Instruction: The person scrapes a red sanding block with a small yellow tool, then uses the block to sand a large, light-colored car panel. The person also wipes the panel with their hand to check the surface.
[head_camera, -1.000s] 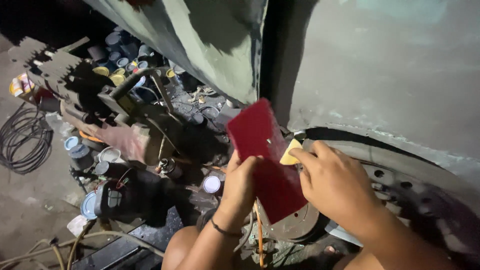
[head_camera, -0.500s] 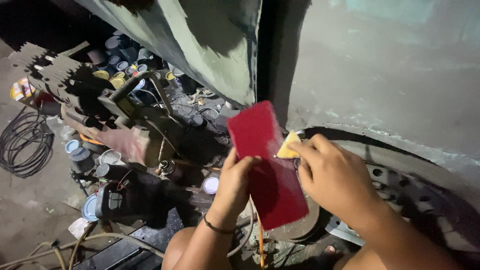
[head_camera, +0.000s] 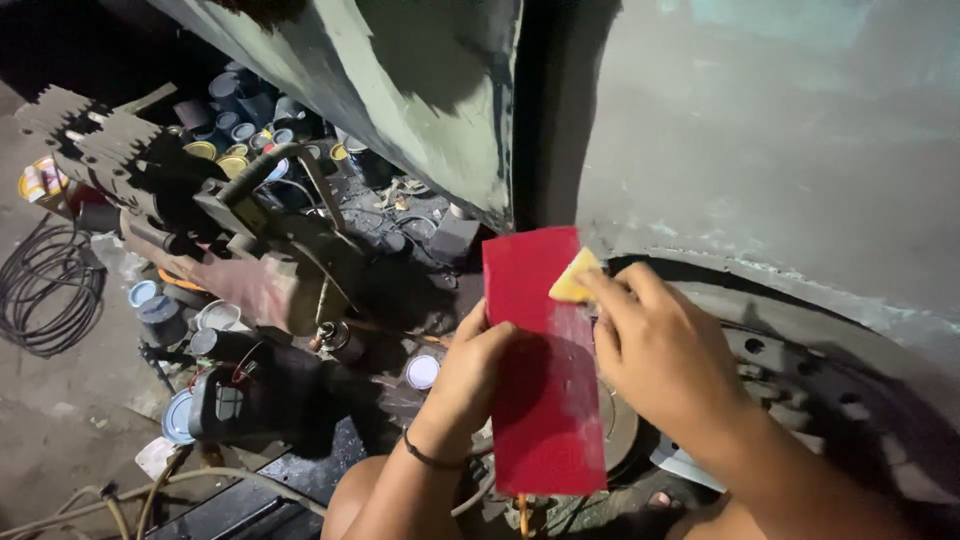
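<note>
Red card (head_camera: 545, 385) pinched by left hand (head_camera: 470, 375) along its edge, held upright near the wheel arch (head_camera: 800, 290). Yellow spreader (head_camera: 573, 280) gripped in right hand (head_camera: 660, 355), pressed on the card's top. Paint tins (head_camera: 240, 140) and hoses (head_camera: 45, 290) below. Could probably smear filler on the fingers if the card flexes.

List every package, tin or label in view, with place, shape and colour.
Tins: far upper left on the floor, round, yellow, dark and blue lids.
Labelled can: left edge, round, yellow and red.
Open cans: lower left, round, grey-blue.
White lid: beside left hand, round.
</note>
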